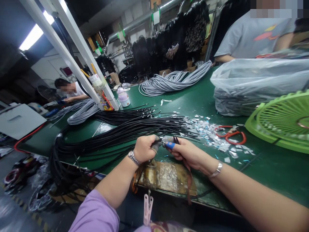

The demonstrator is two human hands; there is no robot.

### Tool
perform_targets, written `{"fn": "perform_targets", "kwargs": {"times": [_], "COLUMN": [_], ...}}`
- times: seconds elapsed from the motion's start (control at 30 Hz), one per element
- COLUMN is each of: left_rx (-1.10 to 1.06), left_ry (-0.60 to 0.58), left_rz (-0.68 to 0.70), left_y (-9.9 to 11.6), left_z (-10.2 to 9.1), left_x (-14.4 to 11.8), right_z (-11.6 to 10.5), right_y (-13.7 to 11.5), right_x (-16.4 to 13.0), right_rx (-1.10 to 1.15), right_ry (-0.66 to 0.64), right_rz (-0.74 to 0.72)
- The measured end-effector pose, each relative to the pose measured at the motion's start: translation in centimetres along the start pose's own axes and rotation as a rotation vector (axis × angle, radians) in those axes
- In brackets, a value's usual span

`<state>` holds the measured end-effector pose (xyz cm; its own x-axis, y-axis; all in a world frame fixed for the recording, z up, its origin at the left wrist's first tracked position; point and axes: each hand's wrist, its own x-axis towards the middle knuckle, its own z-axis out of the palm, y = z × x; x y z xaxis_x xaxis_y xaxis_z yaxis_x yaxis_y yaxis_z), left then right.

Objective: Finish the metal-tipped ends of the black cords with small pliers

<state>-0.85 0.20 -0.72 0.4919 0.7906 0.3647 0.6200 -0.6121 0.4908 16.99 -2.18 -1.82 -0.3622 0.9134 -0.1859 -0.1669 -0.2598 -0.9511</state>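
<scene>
My left hand (146, 149) is closed, thumb and fingers pinched on the end of a black cable. It wears a metal watch at the wrist. Close by on the right, my right hand (187, 152) is closed too, its thumb wrapped in blue tape (170, 145) and pressed toward the cable end. Dark, narrow tips stick up between its fingers; what they belong to I cannot make out. Behind both hands lies a long bundle of black cables (120, 135), with pale stripped ends toward the right.
Foil and plastic scraps (205, 129) lie around red-handled scissors (230, 134). At right are a green fan (285, 120) and a plastic bag (256, 87). Grey cable coils (173, 82), a lilac bottle (123, 97) and a white post (79, 58) stand farther back. Two people sit across.
</scene>
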Motion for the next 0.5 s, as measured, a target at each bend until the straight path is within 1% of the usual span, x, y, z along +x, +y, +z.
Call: {"fn": "perform_targets", "kwargs": {"times": [0.07, 0.1, 0.13, 0.2, 0.27, 0.33, 0.4, 0.43, 0.47, 0.5], "left_rx": [-0.056, -0.097, -0.149, -0.281, -0.443, -0.599, -0.701, -0.722, -0.732, -0.735], "left_ry": [0.006, 0.005, 0.0, -0.029, -0.093, -0.223, -0.346, -0.373, -0.366, -0.331], "left_rz": [-0.031, -0.045, -0.058, -0.086, -0.138, -0.194, -0.226, -0.238, -0.252, -0.271], "left_y": [0.0, 0.0, 0.0, 0.1, 0.2, 0.3, 0.4, 0.4, 0.4, 0.3], "left_z": [0.0, 0.0, 0.0, 0.0, 0.0, 0.0, 0.0, 0.1, 0.1, 0.1], "left_x": [0.1, 0.1, 0.2, 0.4, 0.5, 0.6, 0.6, 0.6, 0.6, 0.6], "right_z": [-0.4, -0.6, -0.7, -1.0, -1.3, -1.7, -2.1, -2.4, -2.6, -2.9], "right_y": [0.1, 0.1, 0.1, 0.1, 0.0, -0.1, -0.3, -0.4, -0.5, -0.5], "right_x": [0.1, 0.2, 0.2, 0.2, 0.0, -0.1, -0.1, 0.0, 0.1, 0.2], "right_rx": [-0.104, -0.2, -0.33, -0.659, -0.977, -1.161, -1.18, -1.142, -1.087, -1.026], "right_ry": [0.001, 0.014, 0.039, 0.127, 0.23, 0.314, 0.378, 0.41, 0.437, 0.455], "right_rz": [-0.058, -0.123, -0.21, -0.418, -0.585, -0.677, -0.727, -0.741, -0.747, -0.744]}}
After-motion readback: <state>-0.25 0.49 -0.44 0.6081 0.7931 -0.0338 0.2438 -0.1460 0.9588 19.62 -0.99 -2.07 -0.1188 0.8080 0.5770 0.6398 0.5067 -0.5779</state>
